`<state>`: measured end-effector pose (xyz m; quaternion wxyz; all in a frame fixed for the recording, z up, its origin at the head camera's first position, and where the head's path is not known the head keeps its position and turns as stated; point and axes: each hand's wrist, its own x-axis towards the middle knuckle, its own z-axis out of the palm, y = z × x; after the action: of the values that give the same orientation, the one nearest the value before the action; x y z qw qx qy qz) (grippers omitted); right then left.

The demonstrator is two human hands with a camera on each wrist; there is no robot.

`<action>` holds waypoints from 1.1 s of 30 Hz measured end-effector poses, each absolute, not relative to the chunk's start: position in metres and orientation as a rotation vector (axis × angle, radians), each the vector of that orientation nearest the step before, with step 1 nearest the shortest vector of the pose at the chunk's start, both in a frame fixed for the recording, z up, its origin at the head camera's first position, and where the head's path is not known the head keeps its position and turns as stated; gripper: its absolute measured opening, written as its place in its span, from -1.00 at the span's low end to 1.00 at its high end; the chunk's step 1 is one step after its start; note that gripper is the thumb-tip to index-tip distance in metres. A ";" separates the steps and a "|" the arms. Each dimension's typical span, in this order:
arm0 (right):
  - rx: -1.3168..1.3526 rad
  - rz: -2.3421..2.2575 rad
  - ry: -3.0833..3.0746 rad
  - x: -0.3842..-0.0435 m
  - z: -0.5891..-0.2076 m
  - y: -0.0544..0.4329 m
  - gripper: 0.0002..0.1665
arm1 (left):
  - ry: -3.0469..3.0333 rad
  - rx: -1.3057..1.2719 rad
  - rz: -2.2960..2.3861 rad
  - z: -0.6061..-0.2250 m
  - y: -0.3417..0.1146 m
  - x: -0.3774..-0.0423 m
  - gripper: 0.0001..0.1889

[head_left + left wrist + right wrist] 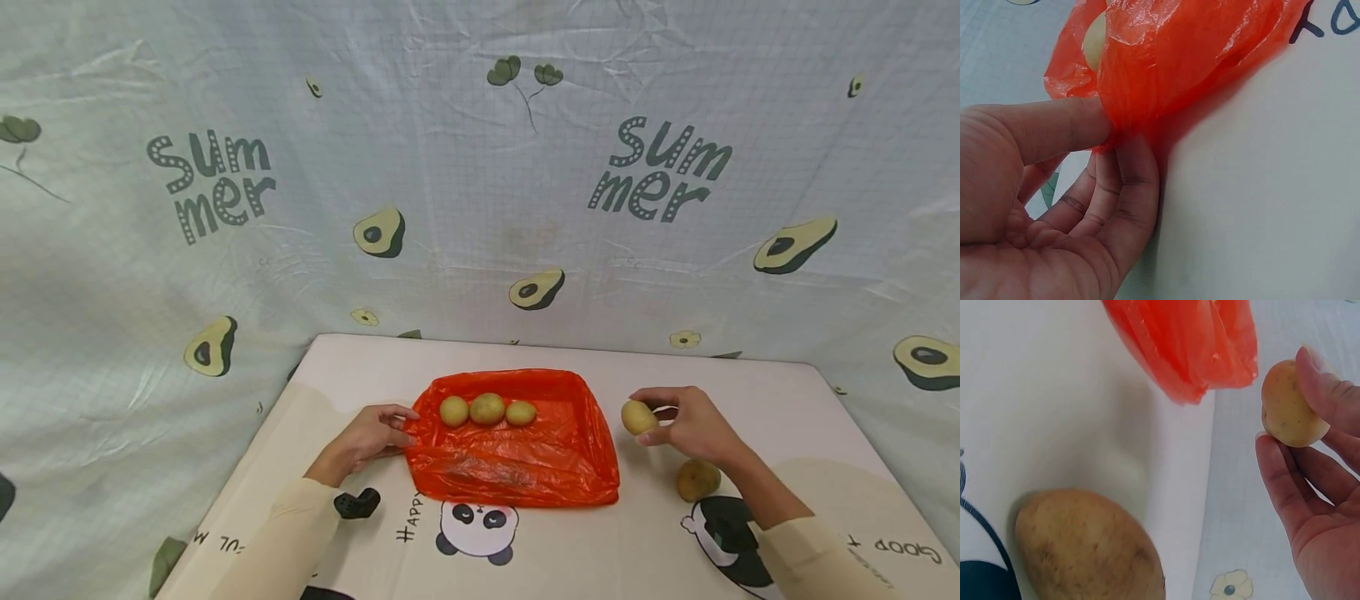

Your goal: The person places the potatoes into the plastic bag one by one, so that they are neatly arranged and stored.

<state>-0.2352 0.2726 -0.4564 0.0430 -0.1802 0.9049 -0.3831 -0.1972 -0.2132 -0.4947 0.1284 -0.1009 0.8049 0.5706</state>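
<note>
A red plastic bag [577,417] is spread over a tray-like shape in the middle of the table, its raised rim covered by the film. Three potatoes [487,409] sit in a row along its back left part. My left hand [370,435] pinches the bag's left edge between thumb and fingers, plain in the left wrist view, where the red film [1166,56] bunches at the fingertips. To the right of the bag, my right hand [693,423] holds a small potato [1291,406] between thumb and fingertips. Below that hand a larger potato [698,481] lies on the table.
A small black curved object [357,503] lies beside the left wrist. The pale table [375,358] carries printed pandas and lettering. Behind its far edge hangs a printed curtain [465,167] with avocados and the word summer.
</note>
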 end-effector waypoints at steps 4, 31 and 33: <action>-0.550 -1.175 2.772 -0.234 -0.455 0.267 -0.40 | 2.330 -0.290 1.671 -0.495 -0.213 -0.198 -0.59; -0.589 -1.253 2.737 -0.240 -0.462 0.229 -0.42 | 2.329 -0.303 1.692 -0.498 -0.215 -0.198 -0.59; -0.590 -1.266 2.732 -0.241 -0.462 0.226 -0.43 | 2.323 -0.298 1.697 -0.499 -0.215 -0.198 -0.59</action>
<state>-0.2413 0.2259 -0.4623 0.0369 -0.1921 0.8898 -0.4123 -0.1981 -0.2146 -0.4986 0.1243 -0.1021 0.7970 0.5821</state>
